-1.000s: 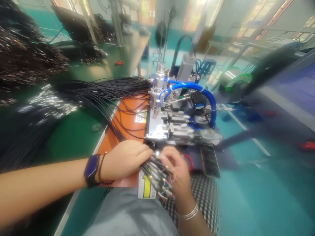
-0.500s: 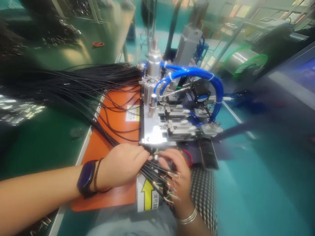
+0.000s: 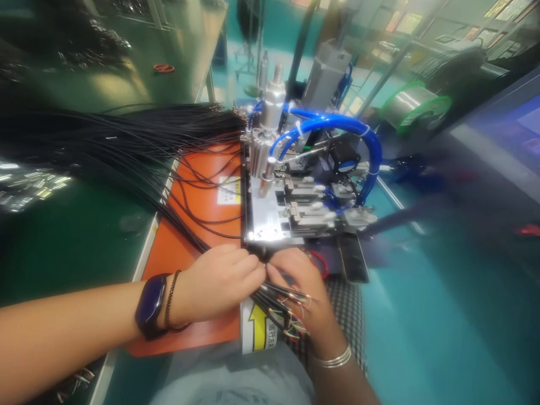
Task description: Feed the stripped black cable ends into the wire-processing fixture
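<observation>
My left hand (image 3: 219, 281), with a dark watch and cord bracelet on its wrist, is closed round a bundle of thin black cables (image 3: 139, 157) that fans out to the left over the bench. My right hand (image 3: 301, 287), wearing silver bangles, pinches the stripped cable ends (image 3: 291, 315), where coloured inner wires show. Both hands meet just below the front edge of a metal machine (image 3: 291, 208) with blue air hoses.
An orange mat (image 3: 198, 197) lies under the cables on a green bench (image 3: 76, 236). A white label with a yellow arrow (image 3: 257, 332) sits below my hands. A dark phone-like slab (image 3: 352, 259) lies right of the machine. A wire spool (image 3: 411, 107) stands at the back right.
The view has dropped and shifted left. My hands stay together on the cable ends, and the fingers of my right hand have drawn closer to my left.
</observation>
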Demonstrator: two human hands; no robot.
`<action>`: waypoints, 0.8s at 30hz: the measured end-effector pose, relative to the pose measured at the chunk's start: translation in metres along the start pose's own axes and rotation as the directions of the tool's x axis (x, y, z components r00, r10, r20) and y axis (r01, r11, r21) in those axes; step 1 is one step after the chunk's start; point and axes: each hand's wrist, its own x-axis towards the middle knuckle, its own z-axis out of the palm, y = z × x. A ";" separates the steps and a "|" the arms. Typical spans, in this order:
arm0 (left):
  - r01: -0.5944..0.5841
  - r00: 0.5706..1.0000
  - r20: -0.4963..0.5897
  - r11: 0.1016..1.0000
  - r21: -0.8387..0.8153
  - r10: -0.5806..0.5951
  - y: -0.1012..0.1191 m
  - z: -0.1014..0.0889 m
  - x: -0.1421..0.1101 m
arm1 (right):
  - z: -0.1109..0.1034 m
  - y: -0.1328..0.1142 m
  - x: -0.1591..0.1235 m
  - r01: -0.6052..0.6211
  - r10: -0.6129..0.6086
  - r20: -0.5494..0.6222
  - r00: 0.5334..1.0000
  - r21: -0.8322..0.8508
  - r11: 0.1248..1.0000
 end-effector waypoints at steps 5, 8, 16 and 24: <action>0.123 0.988 -0.091 0.992 -0.025 -0.125 0.004 0.001 -0.001 | 0.006 0.001 -0.007 -0.131 0.192 -0.209 0.959 0.273 0.953; 0.126 0.986 -0.104 0.991 -0.039 -0.130 0.004 0.002 -0.003 | 0.007 0.001 -0.009 -0.077 0.121 -0.145 0.982 0.281 0.957; 0.161 0.983 -0.080 0.986 -0.034 -0.163 0.004 0.003 -0.002 | 0.001 0.004 -0.015 -0.002 0.003 -0.237 0.971 0.005 1.000; 0.166 0.980 -0.109 0.986 -0.023 -0.168 0.005 0.000 0.000 | 0.003 0.006 -0.014 -0.155 0.201 -0.199 0.959 0.228 0.961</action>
